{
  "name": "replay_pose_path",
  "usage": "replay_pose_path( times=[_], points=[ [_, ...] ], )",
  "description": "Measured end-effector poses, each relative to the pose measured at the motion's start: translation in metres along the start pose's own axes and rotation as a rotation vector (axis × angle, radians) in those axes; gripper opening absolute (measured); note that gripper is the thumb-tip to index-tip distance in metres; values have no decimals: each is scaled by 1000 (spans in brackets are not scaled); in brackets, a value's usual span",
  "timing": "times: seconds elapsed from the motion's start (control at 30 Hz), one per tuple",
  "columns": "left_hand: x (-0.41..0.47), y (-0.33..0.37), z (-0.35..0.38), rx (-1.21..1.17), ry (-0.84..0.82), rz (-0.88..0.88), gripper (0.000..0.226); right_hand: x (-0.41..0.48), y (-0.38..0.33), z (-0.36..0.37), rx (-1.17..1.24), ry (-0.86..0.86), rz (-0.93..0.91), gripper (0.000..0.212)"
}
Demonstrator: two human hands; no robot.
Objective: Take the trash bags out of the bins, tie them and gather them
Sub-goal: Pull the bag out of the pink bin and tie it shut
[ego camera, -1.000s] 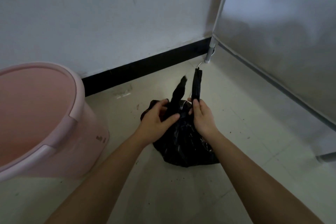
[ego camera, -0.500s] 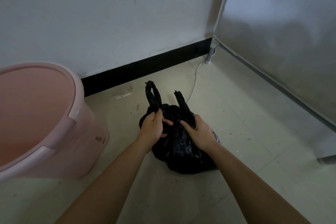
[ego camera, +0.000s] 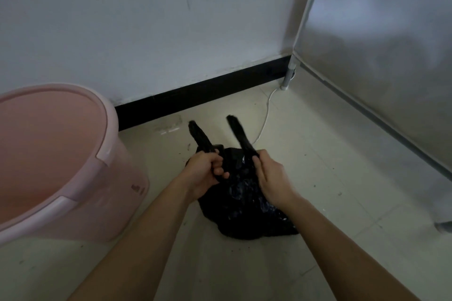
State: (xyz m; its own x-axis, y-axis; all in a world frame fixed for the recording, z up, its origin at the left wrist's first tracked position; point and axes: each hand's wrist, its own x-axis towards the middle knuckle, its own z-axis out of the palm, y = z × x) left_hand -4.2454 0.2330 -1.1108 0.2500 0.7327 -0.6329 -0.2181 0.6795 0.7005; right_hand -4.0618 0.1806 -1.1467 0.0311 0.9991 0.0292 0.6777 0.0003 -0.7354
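Note:
A black trash bag [ego camera: 247,205] lies on the pale tiled floor in the middle of the view, full and lumpy. Its two handle strips stick up and away from me. My left hand [ego camera: 208,173] grips the base of the left strip [ego camera: 200,135], fingers curled round it. My right hand [ego camera: 270,176] pinches the base of the right strip [ego camera: 238,133]. The two strips stand apart in a V, and the bag's mouth between my hands is hidden by my fingers.
A pink plastic bin [ego camera: 56,161] with no bag in it stands at the left, close to my left forearm. A white wall with black skirting [ego camera: 195,96] runs behind. A grey cabinet [ego camera: 381,56] on thin legs fills the right. A white cable [ego camera: 266,115] lies on the floor.
The two strips were held close together and upright a second ago. My hands have since pulled them apart, left strip to the left and right strip to the right, low against the bag.

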Motion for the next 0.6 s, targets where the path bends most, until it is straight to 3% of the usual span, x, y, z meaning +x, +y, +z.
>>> replay_pose_path(
  times=[0.1,0.23,0.43,0.57,0.6],
  points=[
    [-3,7,-13,84,-183,-54,16,8,3,-4,-118,-115,-170,19],
    [-4,13,-19,174,-233,-15,29,15,-5,-3,-94,-243,-213,23],
    [0,11,-23,30,-146,-23,32,13,4,-5,409,-272,305,37],
    [-7,14,-25,227,-291,-12,9,9,-6,-12,518,-234,352,28],
    [-8,14,-24,312,-317,-2,13,10,-12,-13,539,-238,345,25]
  ],
)
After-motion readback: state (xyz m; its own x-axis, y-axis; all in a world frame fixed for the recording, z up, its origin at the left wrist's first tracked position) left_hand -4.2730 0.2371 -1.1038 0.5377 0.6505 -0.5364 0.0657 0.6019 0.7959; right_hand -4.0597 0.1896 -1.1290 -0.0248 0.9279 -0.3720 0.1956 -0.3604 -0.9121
